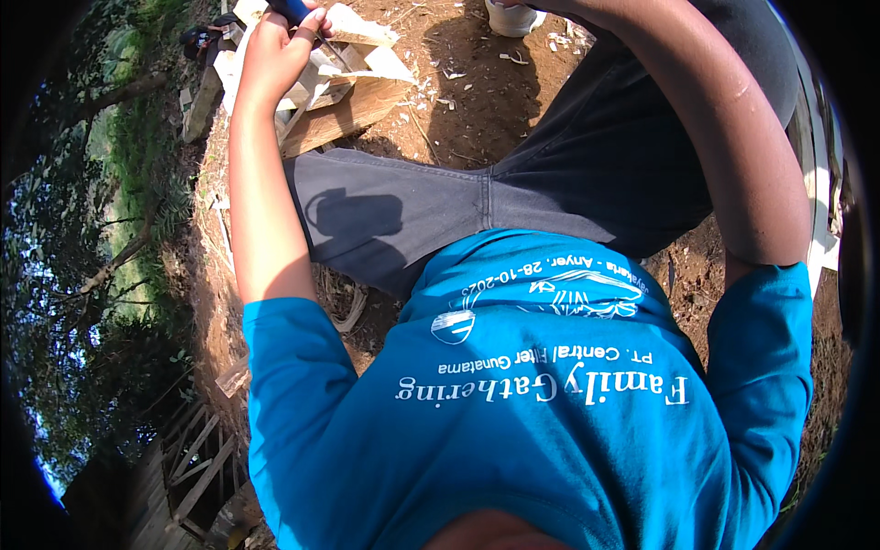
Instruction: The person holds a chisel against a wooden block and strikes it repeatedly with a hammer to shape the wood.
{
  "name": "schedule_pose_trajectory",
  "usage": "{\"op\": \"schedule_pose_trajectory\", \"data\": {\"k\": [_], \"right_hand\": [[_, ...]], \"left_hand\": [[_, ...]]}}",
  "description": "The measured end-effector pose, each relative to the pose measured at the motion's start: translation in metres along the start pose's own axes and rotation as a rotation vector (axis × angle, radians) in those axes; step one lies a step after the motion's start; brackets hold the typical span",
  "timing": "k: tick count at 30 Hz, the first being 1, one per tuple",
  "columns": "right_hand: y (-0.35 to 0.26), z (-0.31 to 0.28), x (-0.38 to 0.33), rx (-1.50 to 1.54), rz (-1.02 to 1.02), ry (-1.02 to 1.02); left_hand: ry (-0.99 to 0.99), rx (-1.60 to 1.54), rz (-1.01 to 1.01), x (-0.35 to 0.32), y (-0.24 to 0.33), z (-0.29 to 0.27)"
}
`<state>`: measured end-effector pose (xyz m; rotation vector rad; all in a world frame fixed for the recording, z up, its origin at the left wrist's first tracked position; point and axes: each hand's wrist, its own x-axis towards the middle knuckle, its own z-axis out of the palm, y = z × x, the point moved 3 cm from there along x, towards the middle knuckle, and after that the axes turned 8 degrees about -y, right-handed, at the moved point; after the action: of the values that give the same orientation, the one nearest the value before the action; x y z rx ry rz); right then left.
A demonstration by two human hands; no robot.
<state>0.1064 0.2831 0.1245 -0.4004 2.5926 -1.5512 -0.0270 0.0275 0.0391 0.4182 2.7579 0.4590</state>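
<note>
My left hand (280,53) is near the top edge, its fingers closed round a tool with a blue handle (291,9). A thin dark shaft runs down from the tool toward pale split wood pieces (392,64); the tool looks like a screwdriver, though its upper end is cut off. Beneath the wood pieces lies a thicker brown wood block (353,115), close beside my knee. My right forearm (660,46) bends up and leftward across the top right, and the hand at its end falls outside the picture.
Wood chips (449,73) are scattered over the brown dirt ground (477,110). A light shoe (515,18) rests at the top. Green plants (137,137) grow along the left, with slatted wood (197,458) at lower left. Pale strips (816,156) stand along the right side.
</note>
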Motion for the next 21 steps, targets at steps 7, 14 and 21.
{"op": "schedule_pose_trajectory", "data": {"k": [7, 14, 21], "right_hand": [[0.002, 0.017, 0.001, -0.082, -0.025, 0.108], [-0.006, 0.008, 0.013, -0.059, 0.109, 0.051], [0.007, 0.03, 0.023, -0.126, 0.144, -0.034]], "left_hand": [[0.106, -0.198, 0.169, -0.002, -0.009, 0.009], [0.204, 0.476, 0.086, -0.012, 0.02, 0.004], [0.018, 0.392, 0.056, -0.024, 0.029, 0.001]]}}
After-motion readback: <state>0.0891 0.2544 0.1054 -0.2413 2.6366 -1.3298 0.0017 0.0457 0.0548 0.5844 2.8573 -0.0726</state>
